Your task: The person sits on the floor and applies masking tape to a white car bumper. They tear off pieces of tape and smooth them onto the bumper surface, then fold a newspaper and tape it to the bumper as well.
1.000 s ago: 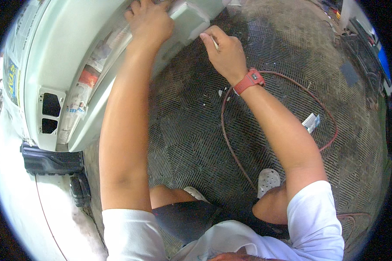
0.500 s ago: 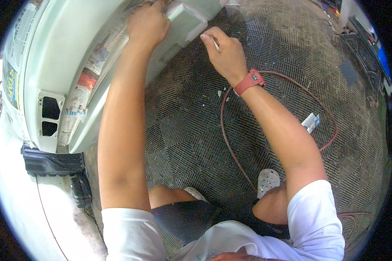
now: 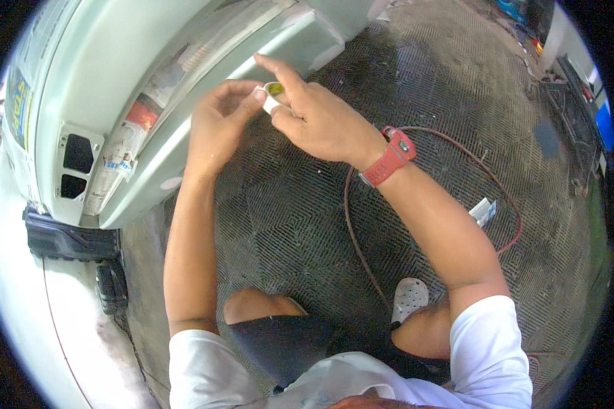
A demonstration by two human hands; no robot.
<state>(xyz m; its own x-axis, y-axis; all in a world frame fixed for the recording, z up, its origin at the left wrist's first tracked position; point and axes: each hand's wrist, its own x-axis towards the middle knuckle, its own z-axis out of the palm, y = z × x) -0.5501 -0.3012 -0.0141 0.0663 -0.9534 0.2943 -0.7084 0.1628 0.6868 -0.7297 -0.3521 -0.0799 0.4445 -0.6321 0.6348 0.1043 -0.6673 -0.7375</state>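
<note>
Between my hands is a small curled strip, white outside and yellow inside, bent into a loop. It looks like a piece of sandpaper. My left hand pinches its left edge between thumb and fingers. My right hand, with a red watch on the wrist, grips the other side, forefinger stretched out past it. Both hands are in front of a pale green vehicle panel, apart from its surface as far as I can tell. Newspaper covers a recessed band along the panel.
A red hose loops over the ribbed dark floor mat at right, beside a small white-and-blue packet. A black plastic case lies at left below the panel's end. Dark metal parts stand at far right.
My left hand has come off the upper panel, down toward me. My right hand has moved left to meet it, and both now hold the strip, which has opened into a loop.
</note>
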